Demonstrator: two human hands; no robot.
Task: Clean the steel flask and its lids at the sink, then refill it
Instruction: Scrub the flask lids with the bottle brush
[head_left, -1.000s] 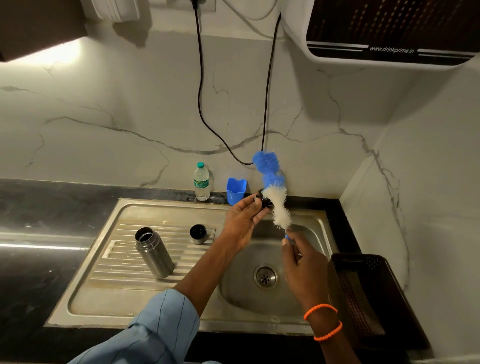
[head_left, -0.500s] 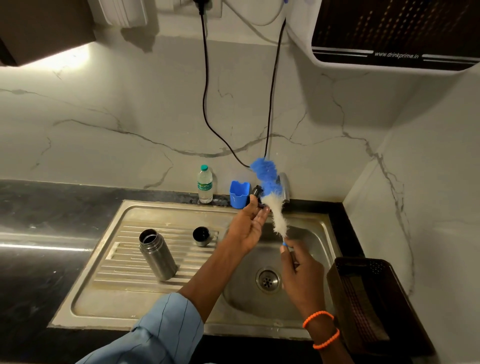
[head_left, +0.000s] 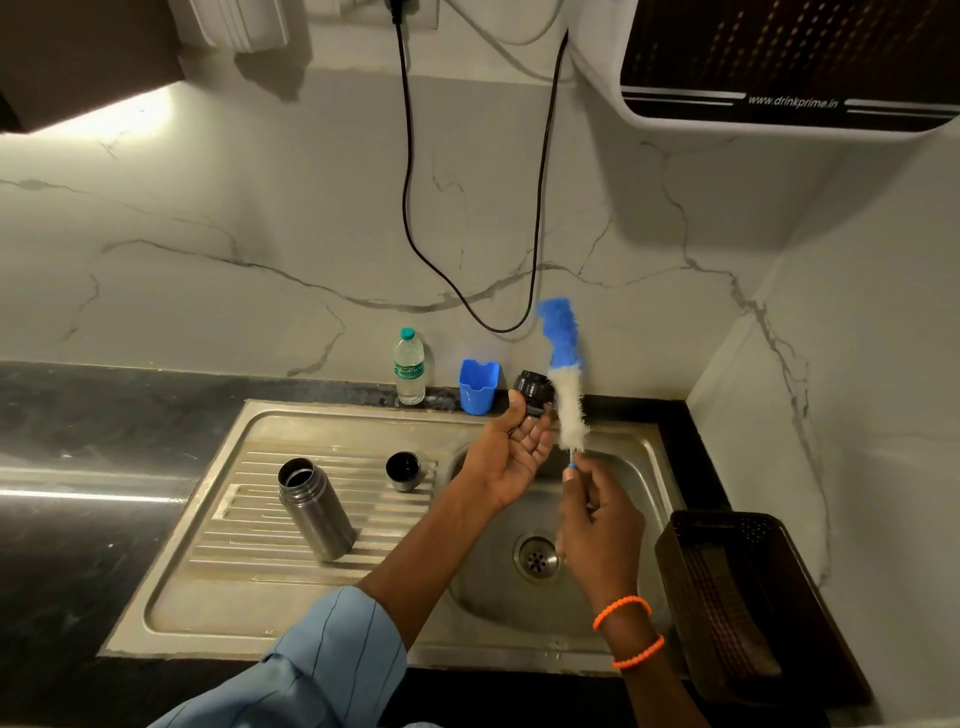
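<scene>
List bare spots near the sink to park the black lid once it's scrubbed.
Free: drainboard ribs between the steel flask and the cap, and its near edge in front of the flask. Dark counter left of the sink is bare. Crowded: the back ledge with water bottle and blue cup; both hands fill the basin.

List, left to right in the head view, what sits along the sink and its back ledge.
steel flask → cup lid → water bottle → blue cup → black lid in the left hand → bottle brush held by the right hand → dark basket
</scene>
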